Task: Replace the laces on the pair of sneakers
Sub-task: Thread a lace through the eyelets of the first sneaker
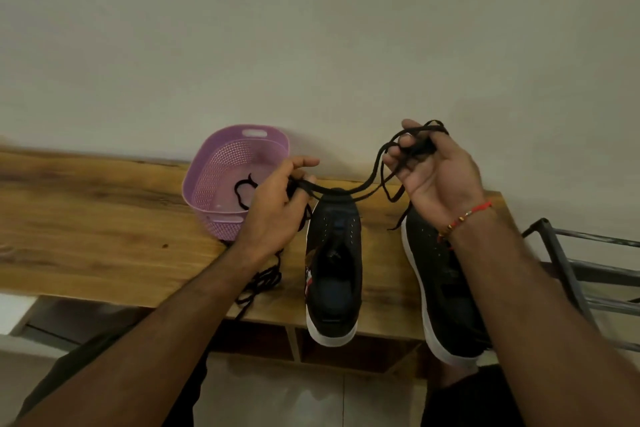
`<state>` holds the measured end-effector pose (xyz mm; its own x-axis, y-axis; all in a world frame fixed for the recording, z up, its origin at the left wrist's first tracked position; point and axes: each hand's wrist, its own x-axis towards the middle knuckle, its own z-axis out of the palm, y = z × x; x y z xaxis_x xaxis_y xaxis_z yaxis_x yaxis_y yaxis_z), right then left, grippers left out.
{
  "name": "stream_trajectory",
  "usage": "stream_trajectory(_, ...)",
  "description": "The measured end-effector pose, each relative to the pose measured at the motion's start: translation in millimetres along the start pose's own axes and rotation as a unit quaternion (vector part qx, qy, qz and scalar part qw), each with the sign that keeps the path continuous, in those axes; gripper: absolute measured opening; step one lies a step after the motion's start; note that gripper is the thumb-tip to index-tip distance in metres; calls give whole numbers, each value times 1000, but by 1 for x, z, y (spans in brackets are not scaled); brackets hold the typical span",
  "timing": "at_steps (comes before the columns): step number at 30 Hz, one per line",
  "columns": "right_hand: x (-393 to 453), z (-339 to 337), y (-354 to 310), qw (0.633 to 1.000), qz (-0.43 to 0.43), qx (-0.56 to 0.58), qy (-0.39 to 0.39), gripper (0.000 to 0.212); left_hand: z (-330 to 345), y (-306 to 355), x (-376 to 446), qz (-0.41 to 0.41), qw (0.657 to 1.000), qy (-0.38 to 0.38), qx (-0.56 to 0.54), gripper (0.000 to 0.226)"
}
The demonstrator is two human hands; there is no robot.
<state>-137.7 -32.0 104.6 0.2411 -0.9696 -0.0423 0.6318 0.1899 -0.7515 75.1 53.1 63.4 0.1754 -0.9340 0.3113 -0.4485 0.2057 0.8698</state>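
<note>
Holding one black lace (341,188) stretched between both hands above the two sneakers. Left hand (273,208) has its fingers (304,163) pinched shut on one end of it, just over the toe of the left sneaker (334,263). Right hand (433,177) is palm-up, fingers curled closed around a bunched loop of the same lace, above the right sneaker (443,288).

Both sneakers sit toe-away on the wooden tabletop (104,229), heels overhanging the near edge. Eyelets on both look empty (hard to be sure, black on black). A second tangle of dark lace (259,282) lies on the tabletop beside the left sneaker, trailing off the edge. Purple basket (207,177) behind the left hand holds another short dark piece (244,192).

Judgement: step in hand is sorting the lace out before threading. Can't tell whether this is the old or the new one.

To do it well:
- shake out the bunch in the right hand first, so no knot gets pulled into an eyelet
- find both tips, match the lengths, locate the midpoint
- start at the toe-end eyelet pair, keep the lace flat
- pull even after each crossing
- slide the sneaker back from the edge, since it could tip off under tension
- keep the loose tangle separate so old and new don't get mixed
</note>
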Motion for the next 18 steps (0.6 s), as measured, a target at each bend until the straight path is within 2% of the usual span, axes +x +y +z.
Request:
stream_trajectory(3,4,-4,5,998,15,-65,-6,29,-13,-9,9,-23,1000,20,0,28)
stream_trajectory(11,10,-24,4,987,-32,-137,80,33,-68,-44,33,-74,990,112,41,25)
stream_trajectory(13,9,-27,3,988,-26,-115,94,31,-74,-48,36,-86,985,148,-2,23)
stream_trajectory(15,8,-28,0,992,-19,-86,90,32,-79,-50,39,-118,965,209,-102,19)
stream_trajectory(18,5,-25,-3,997,-19,-38,70,33,-85,-50,41,-178,898,317,-248,17)
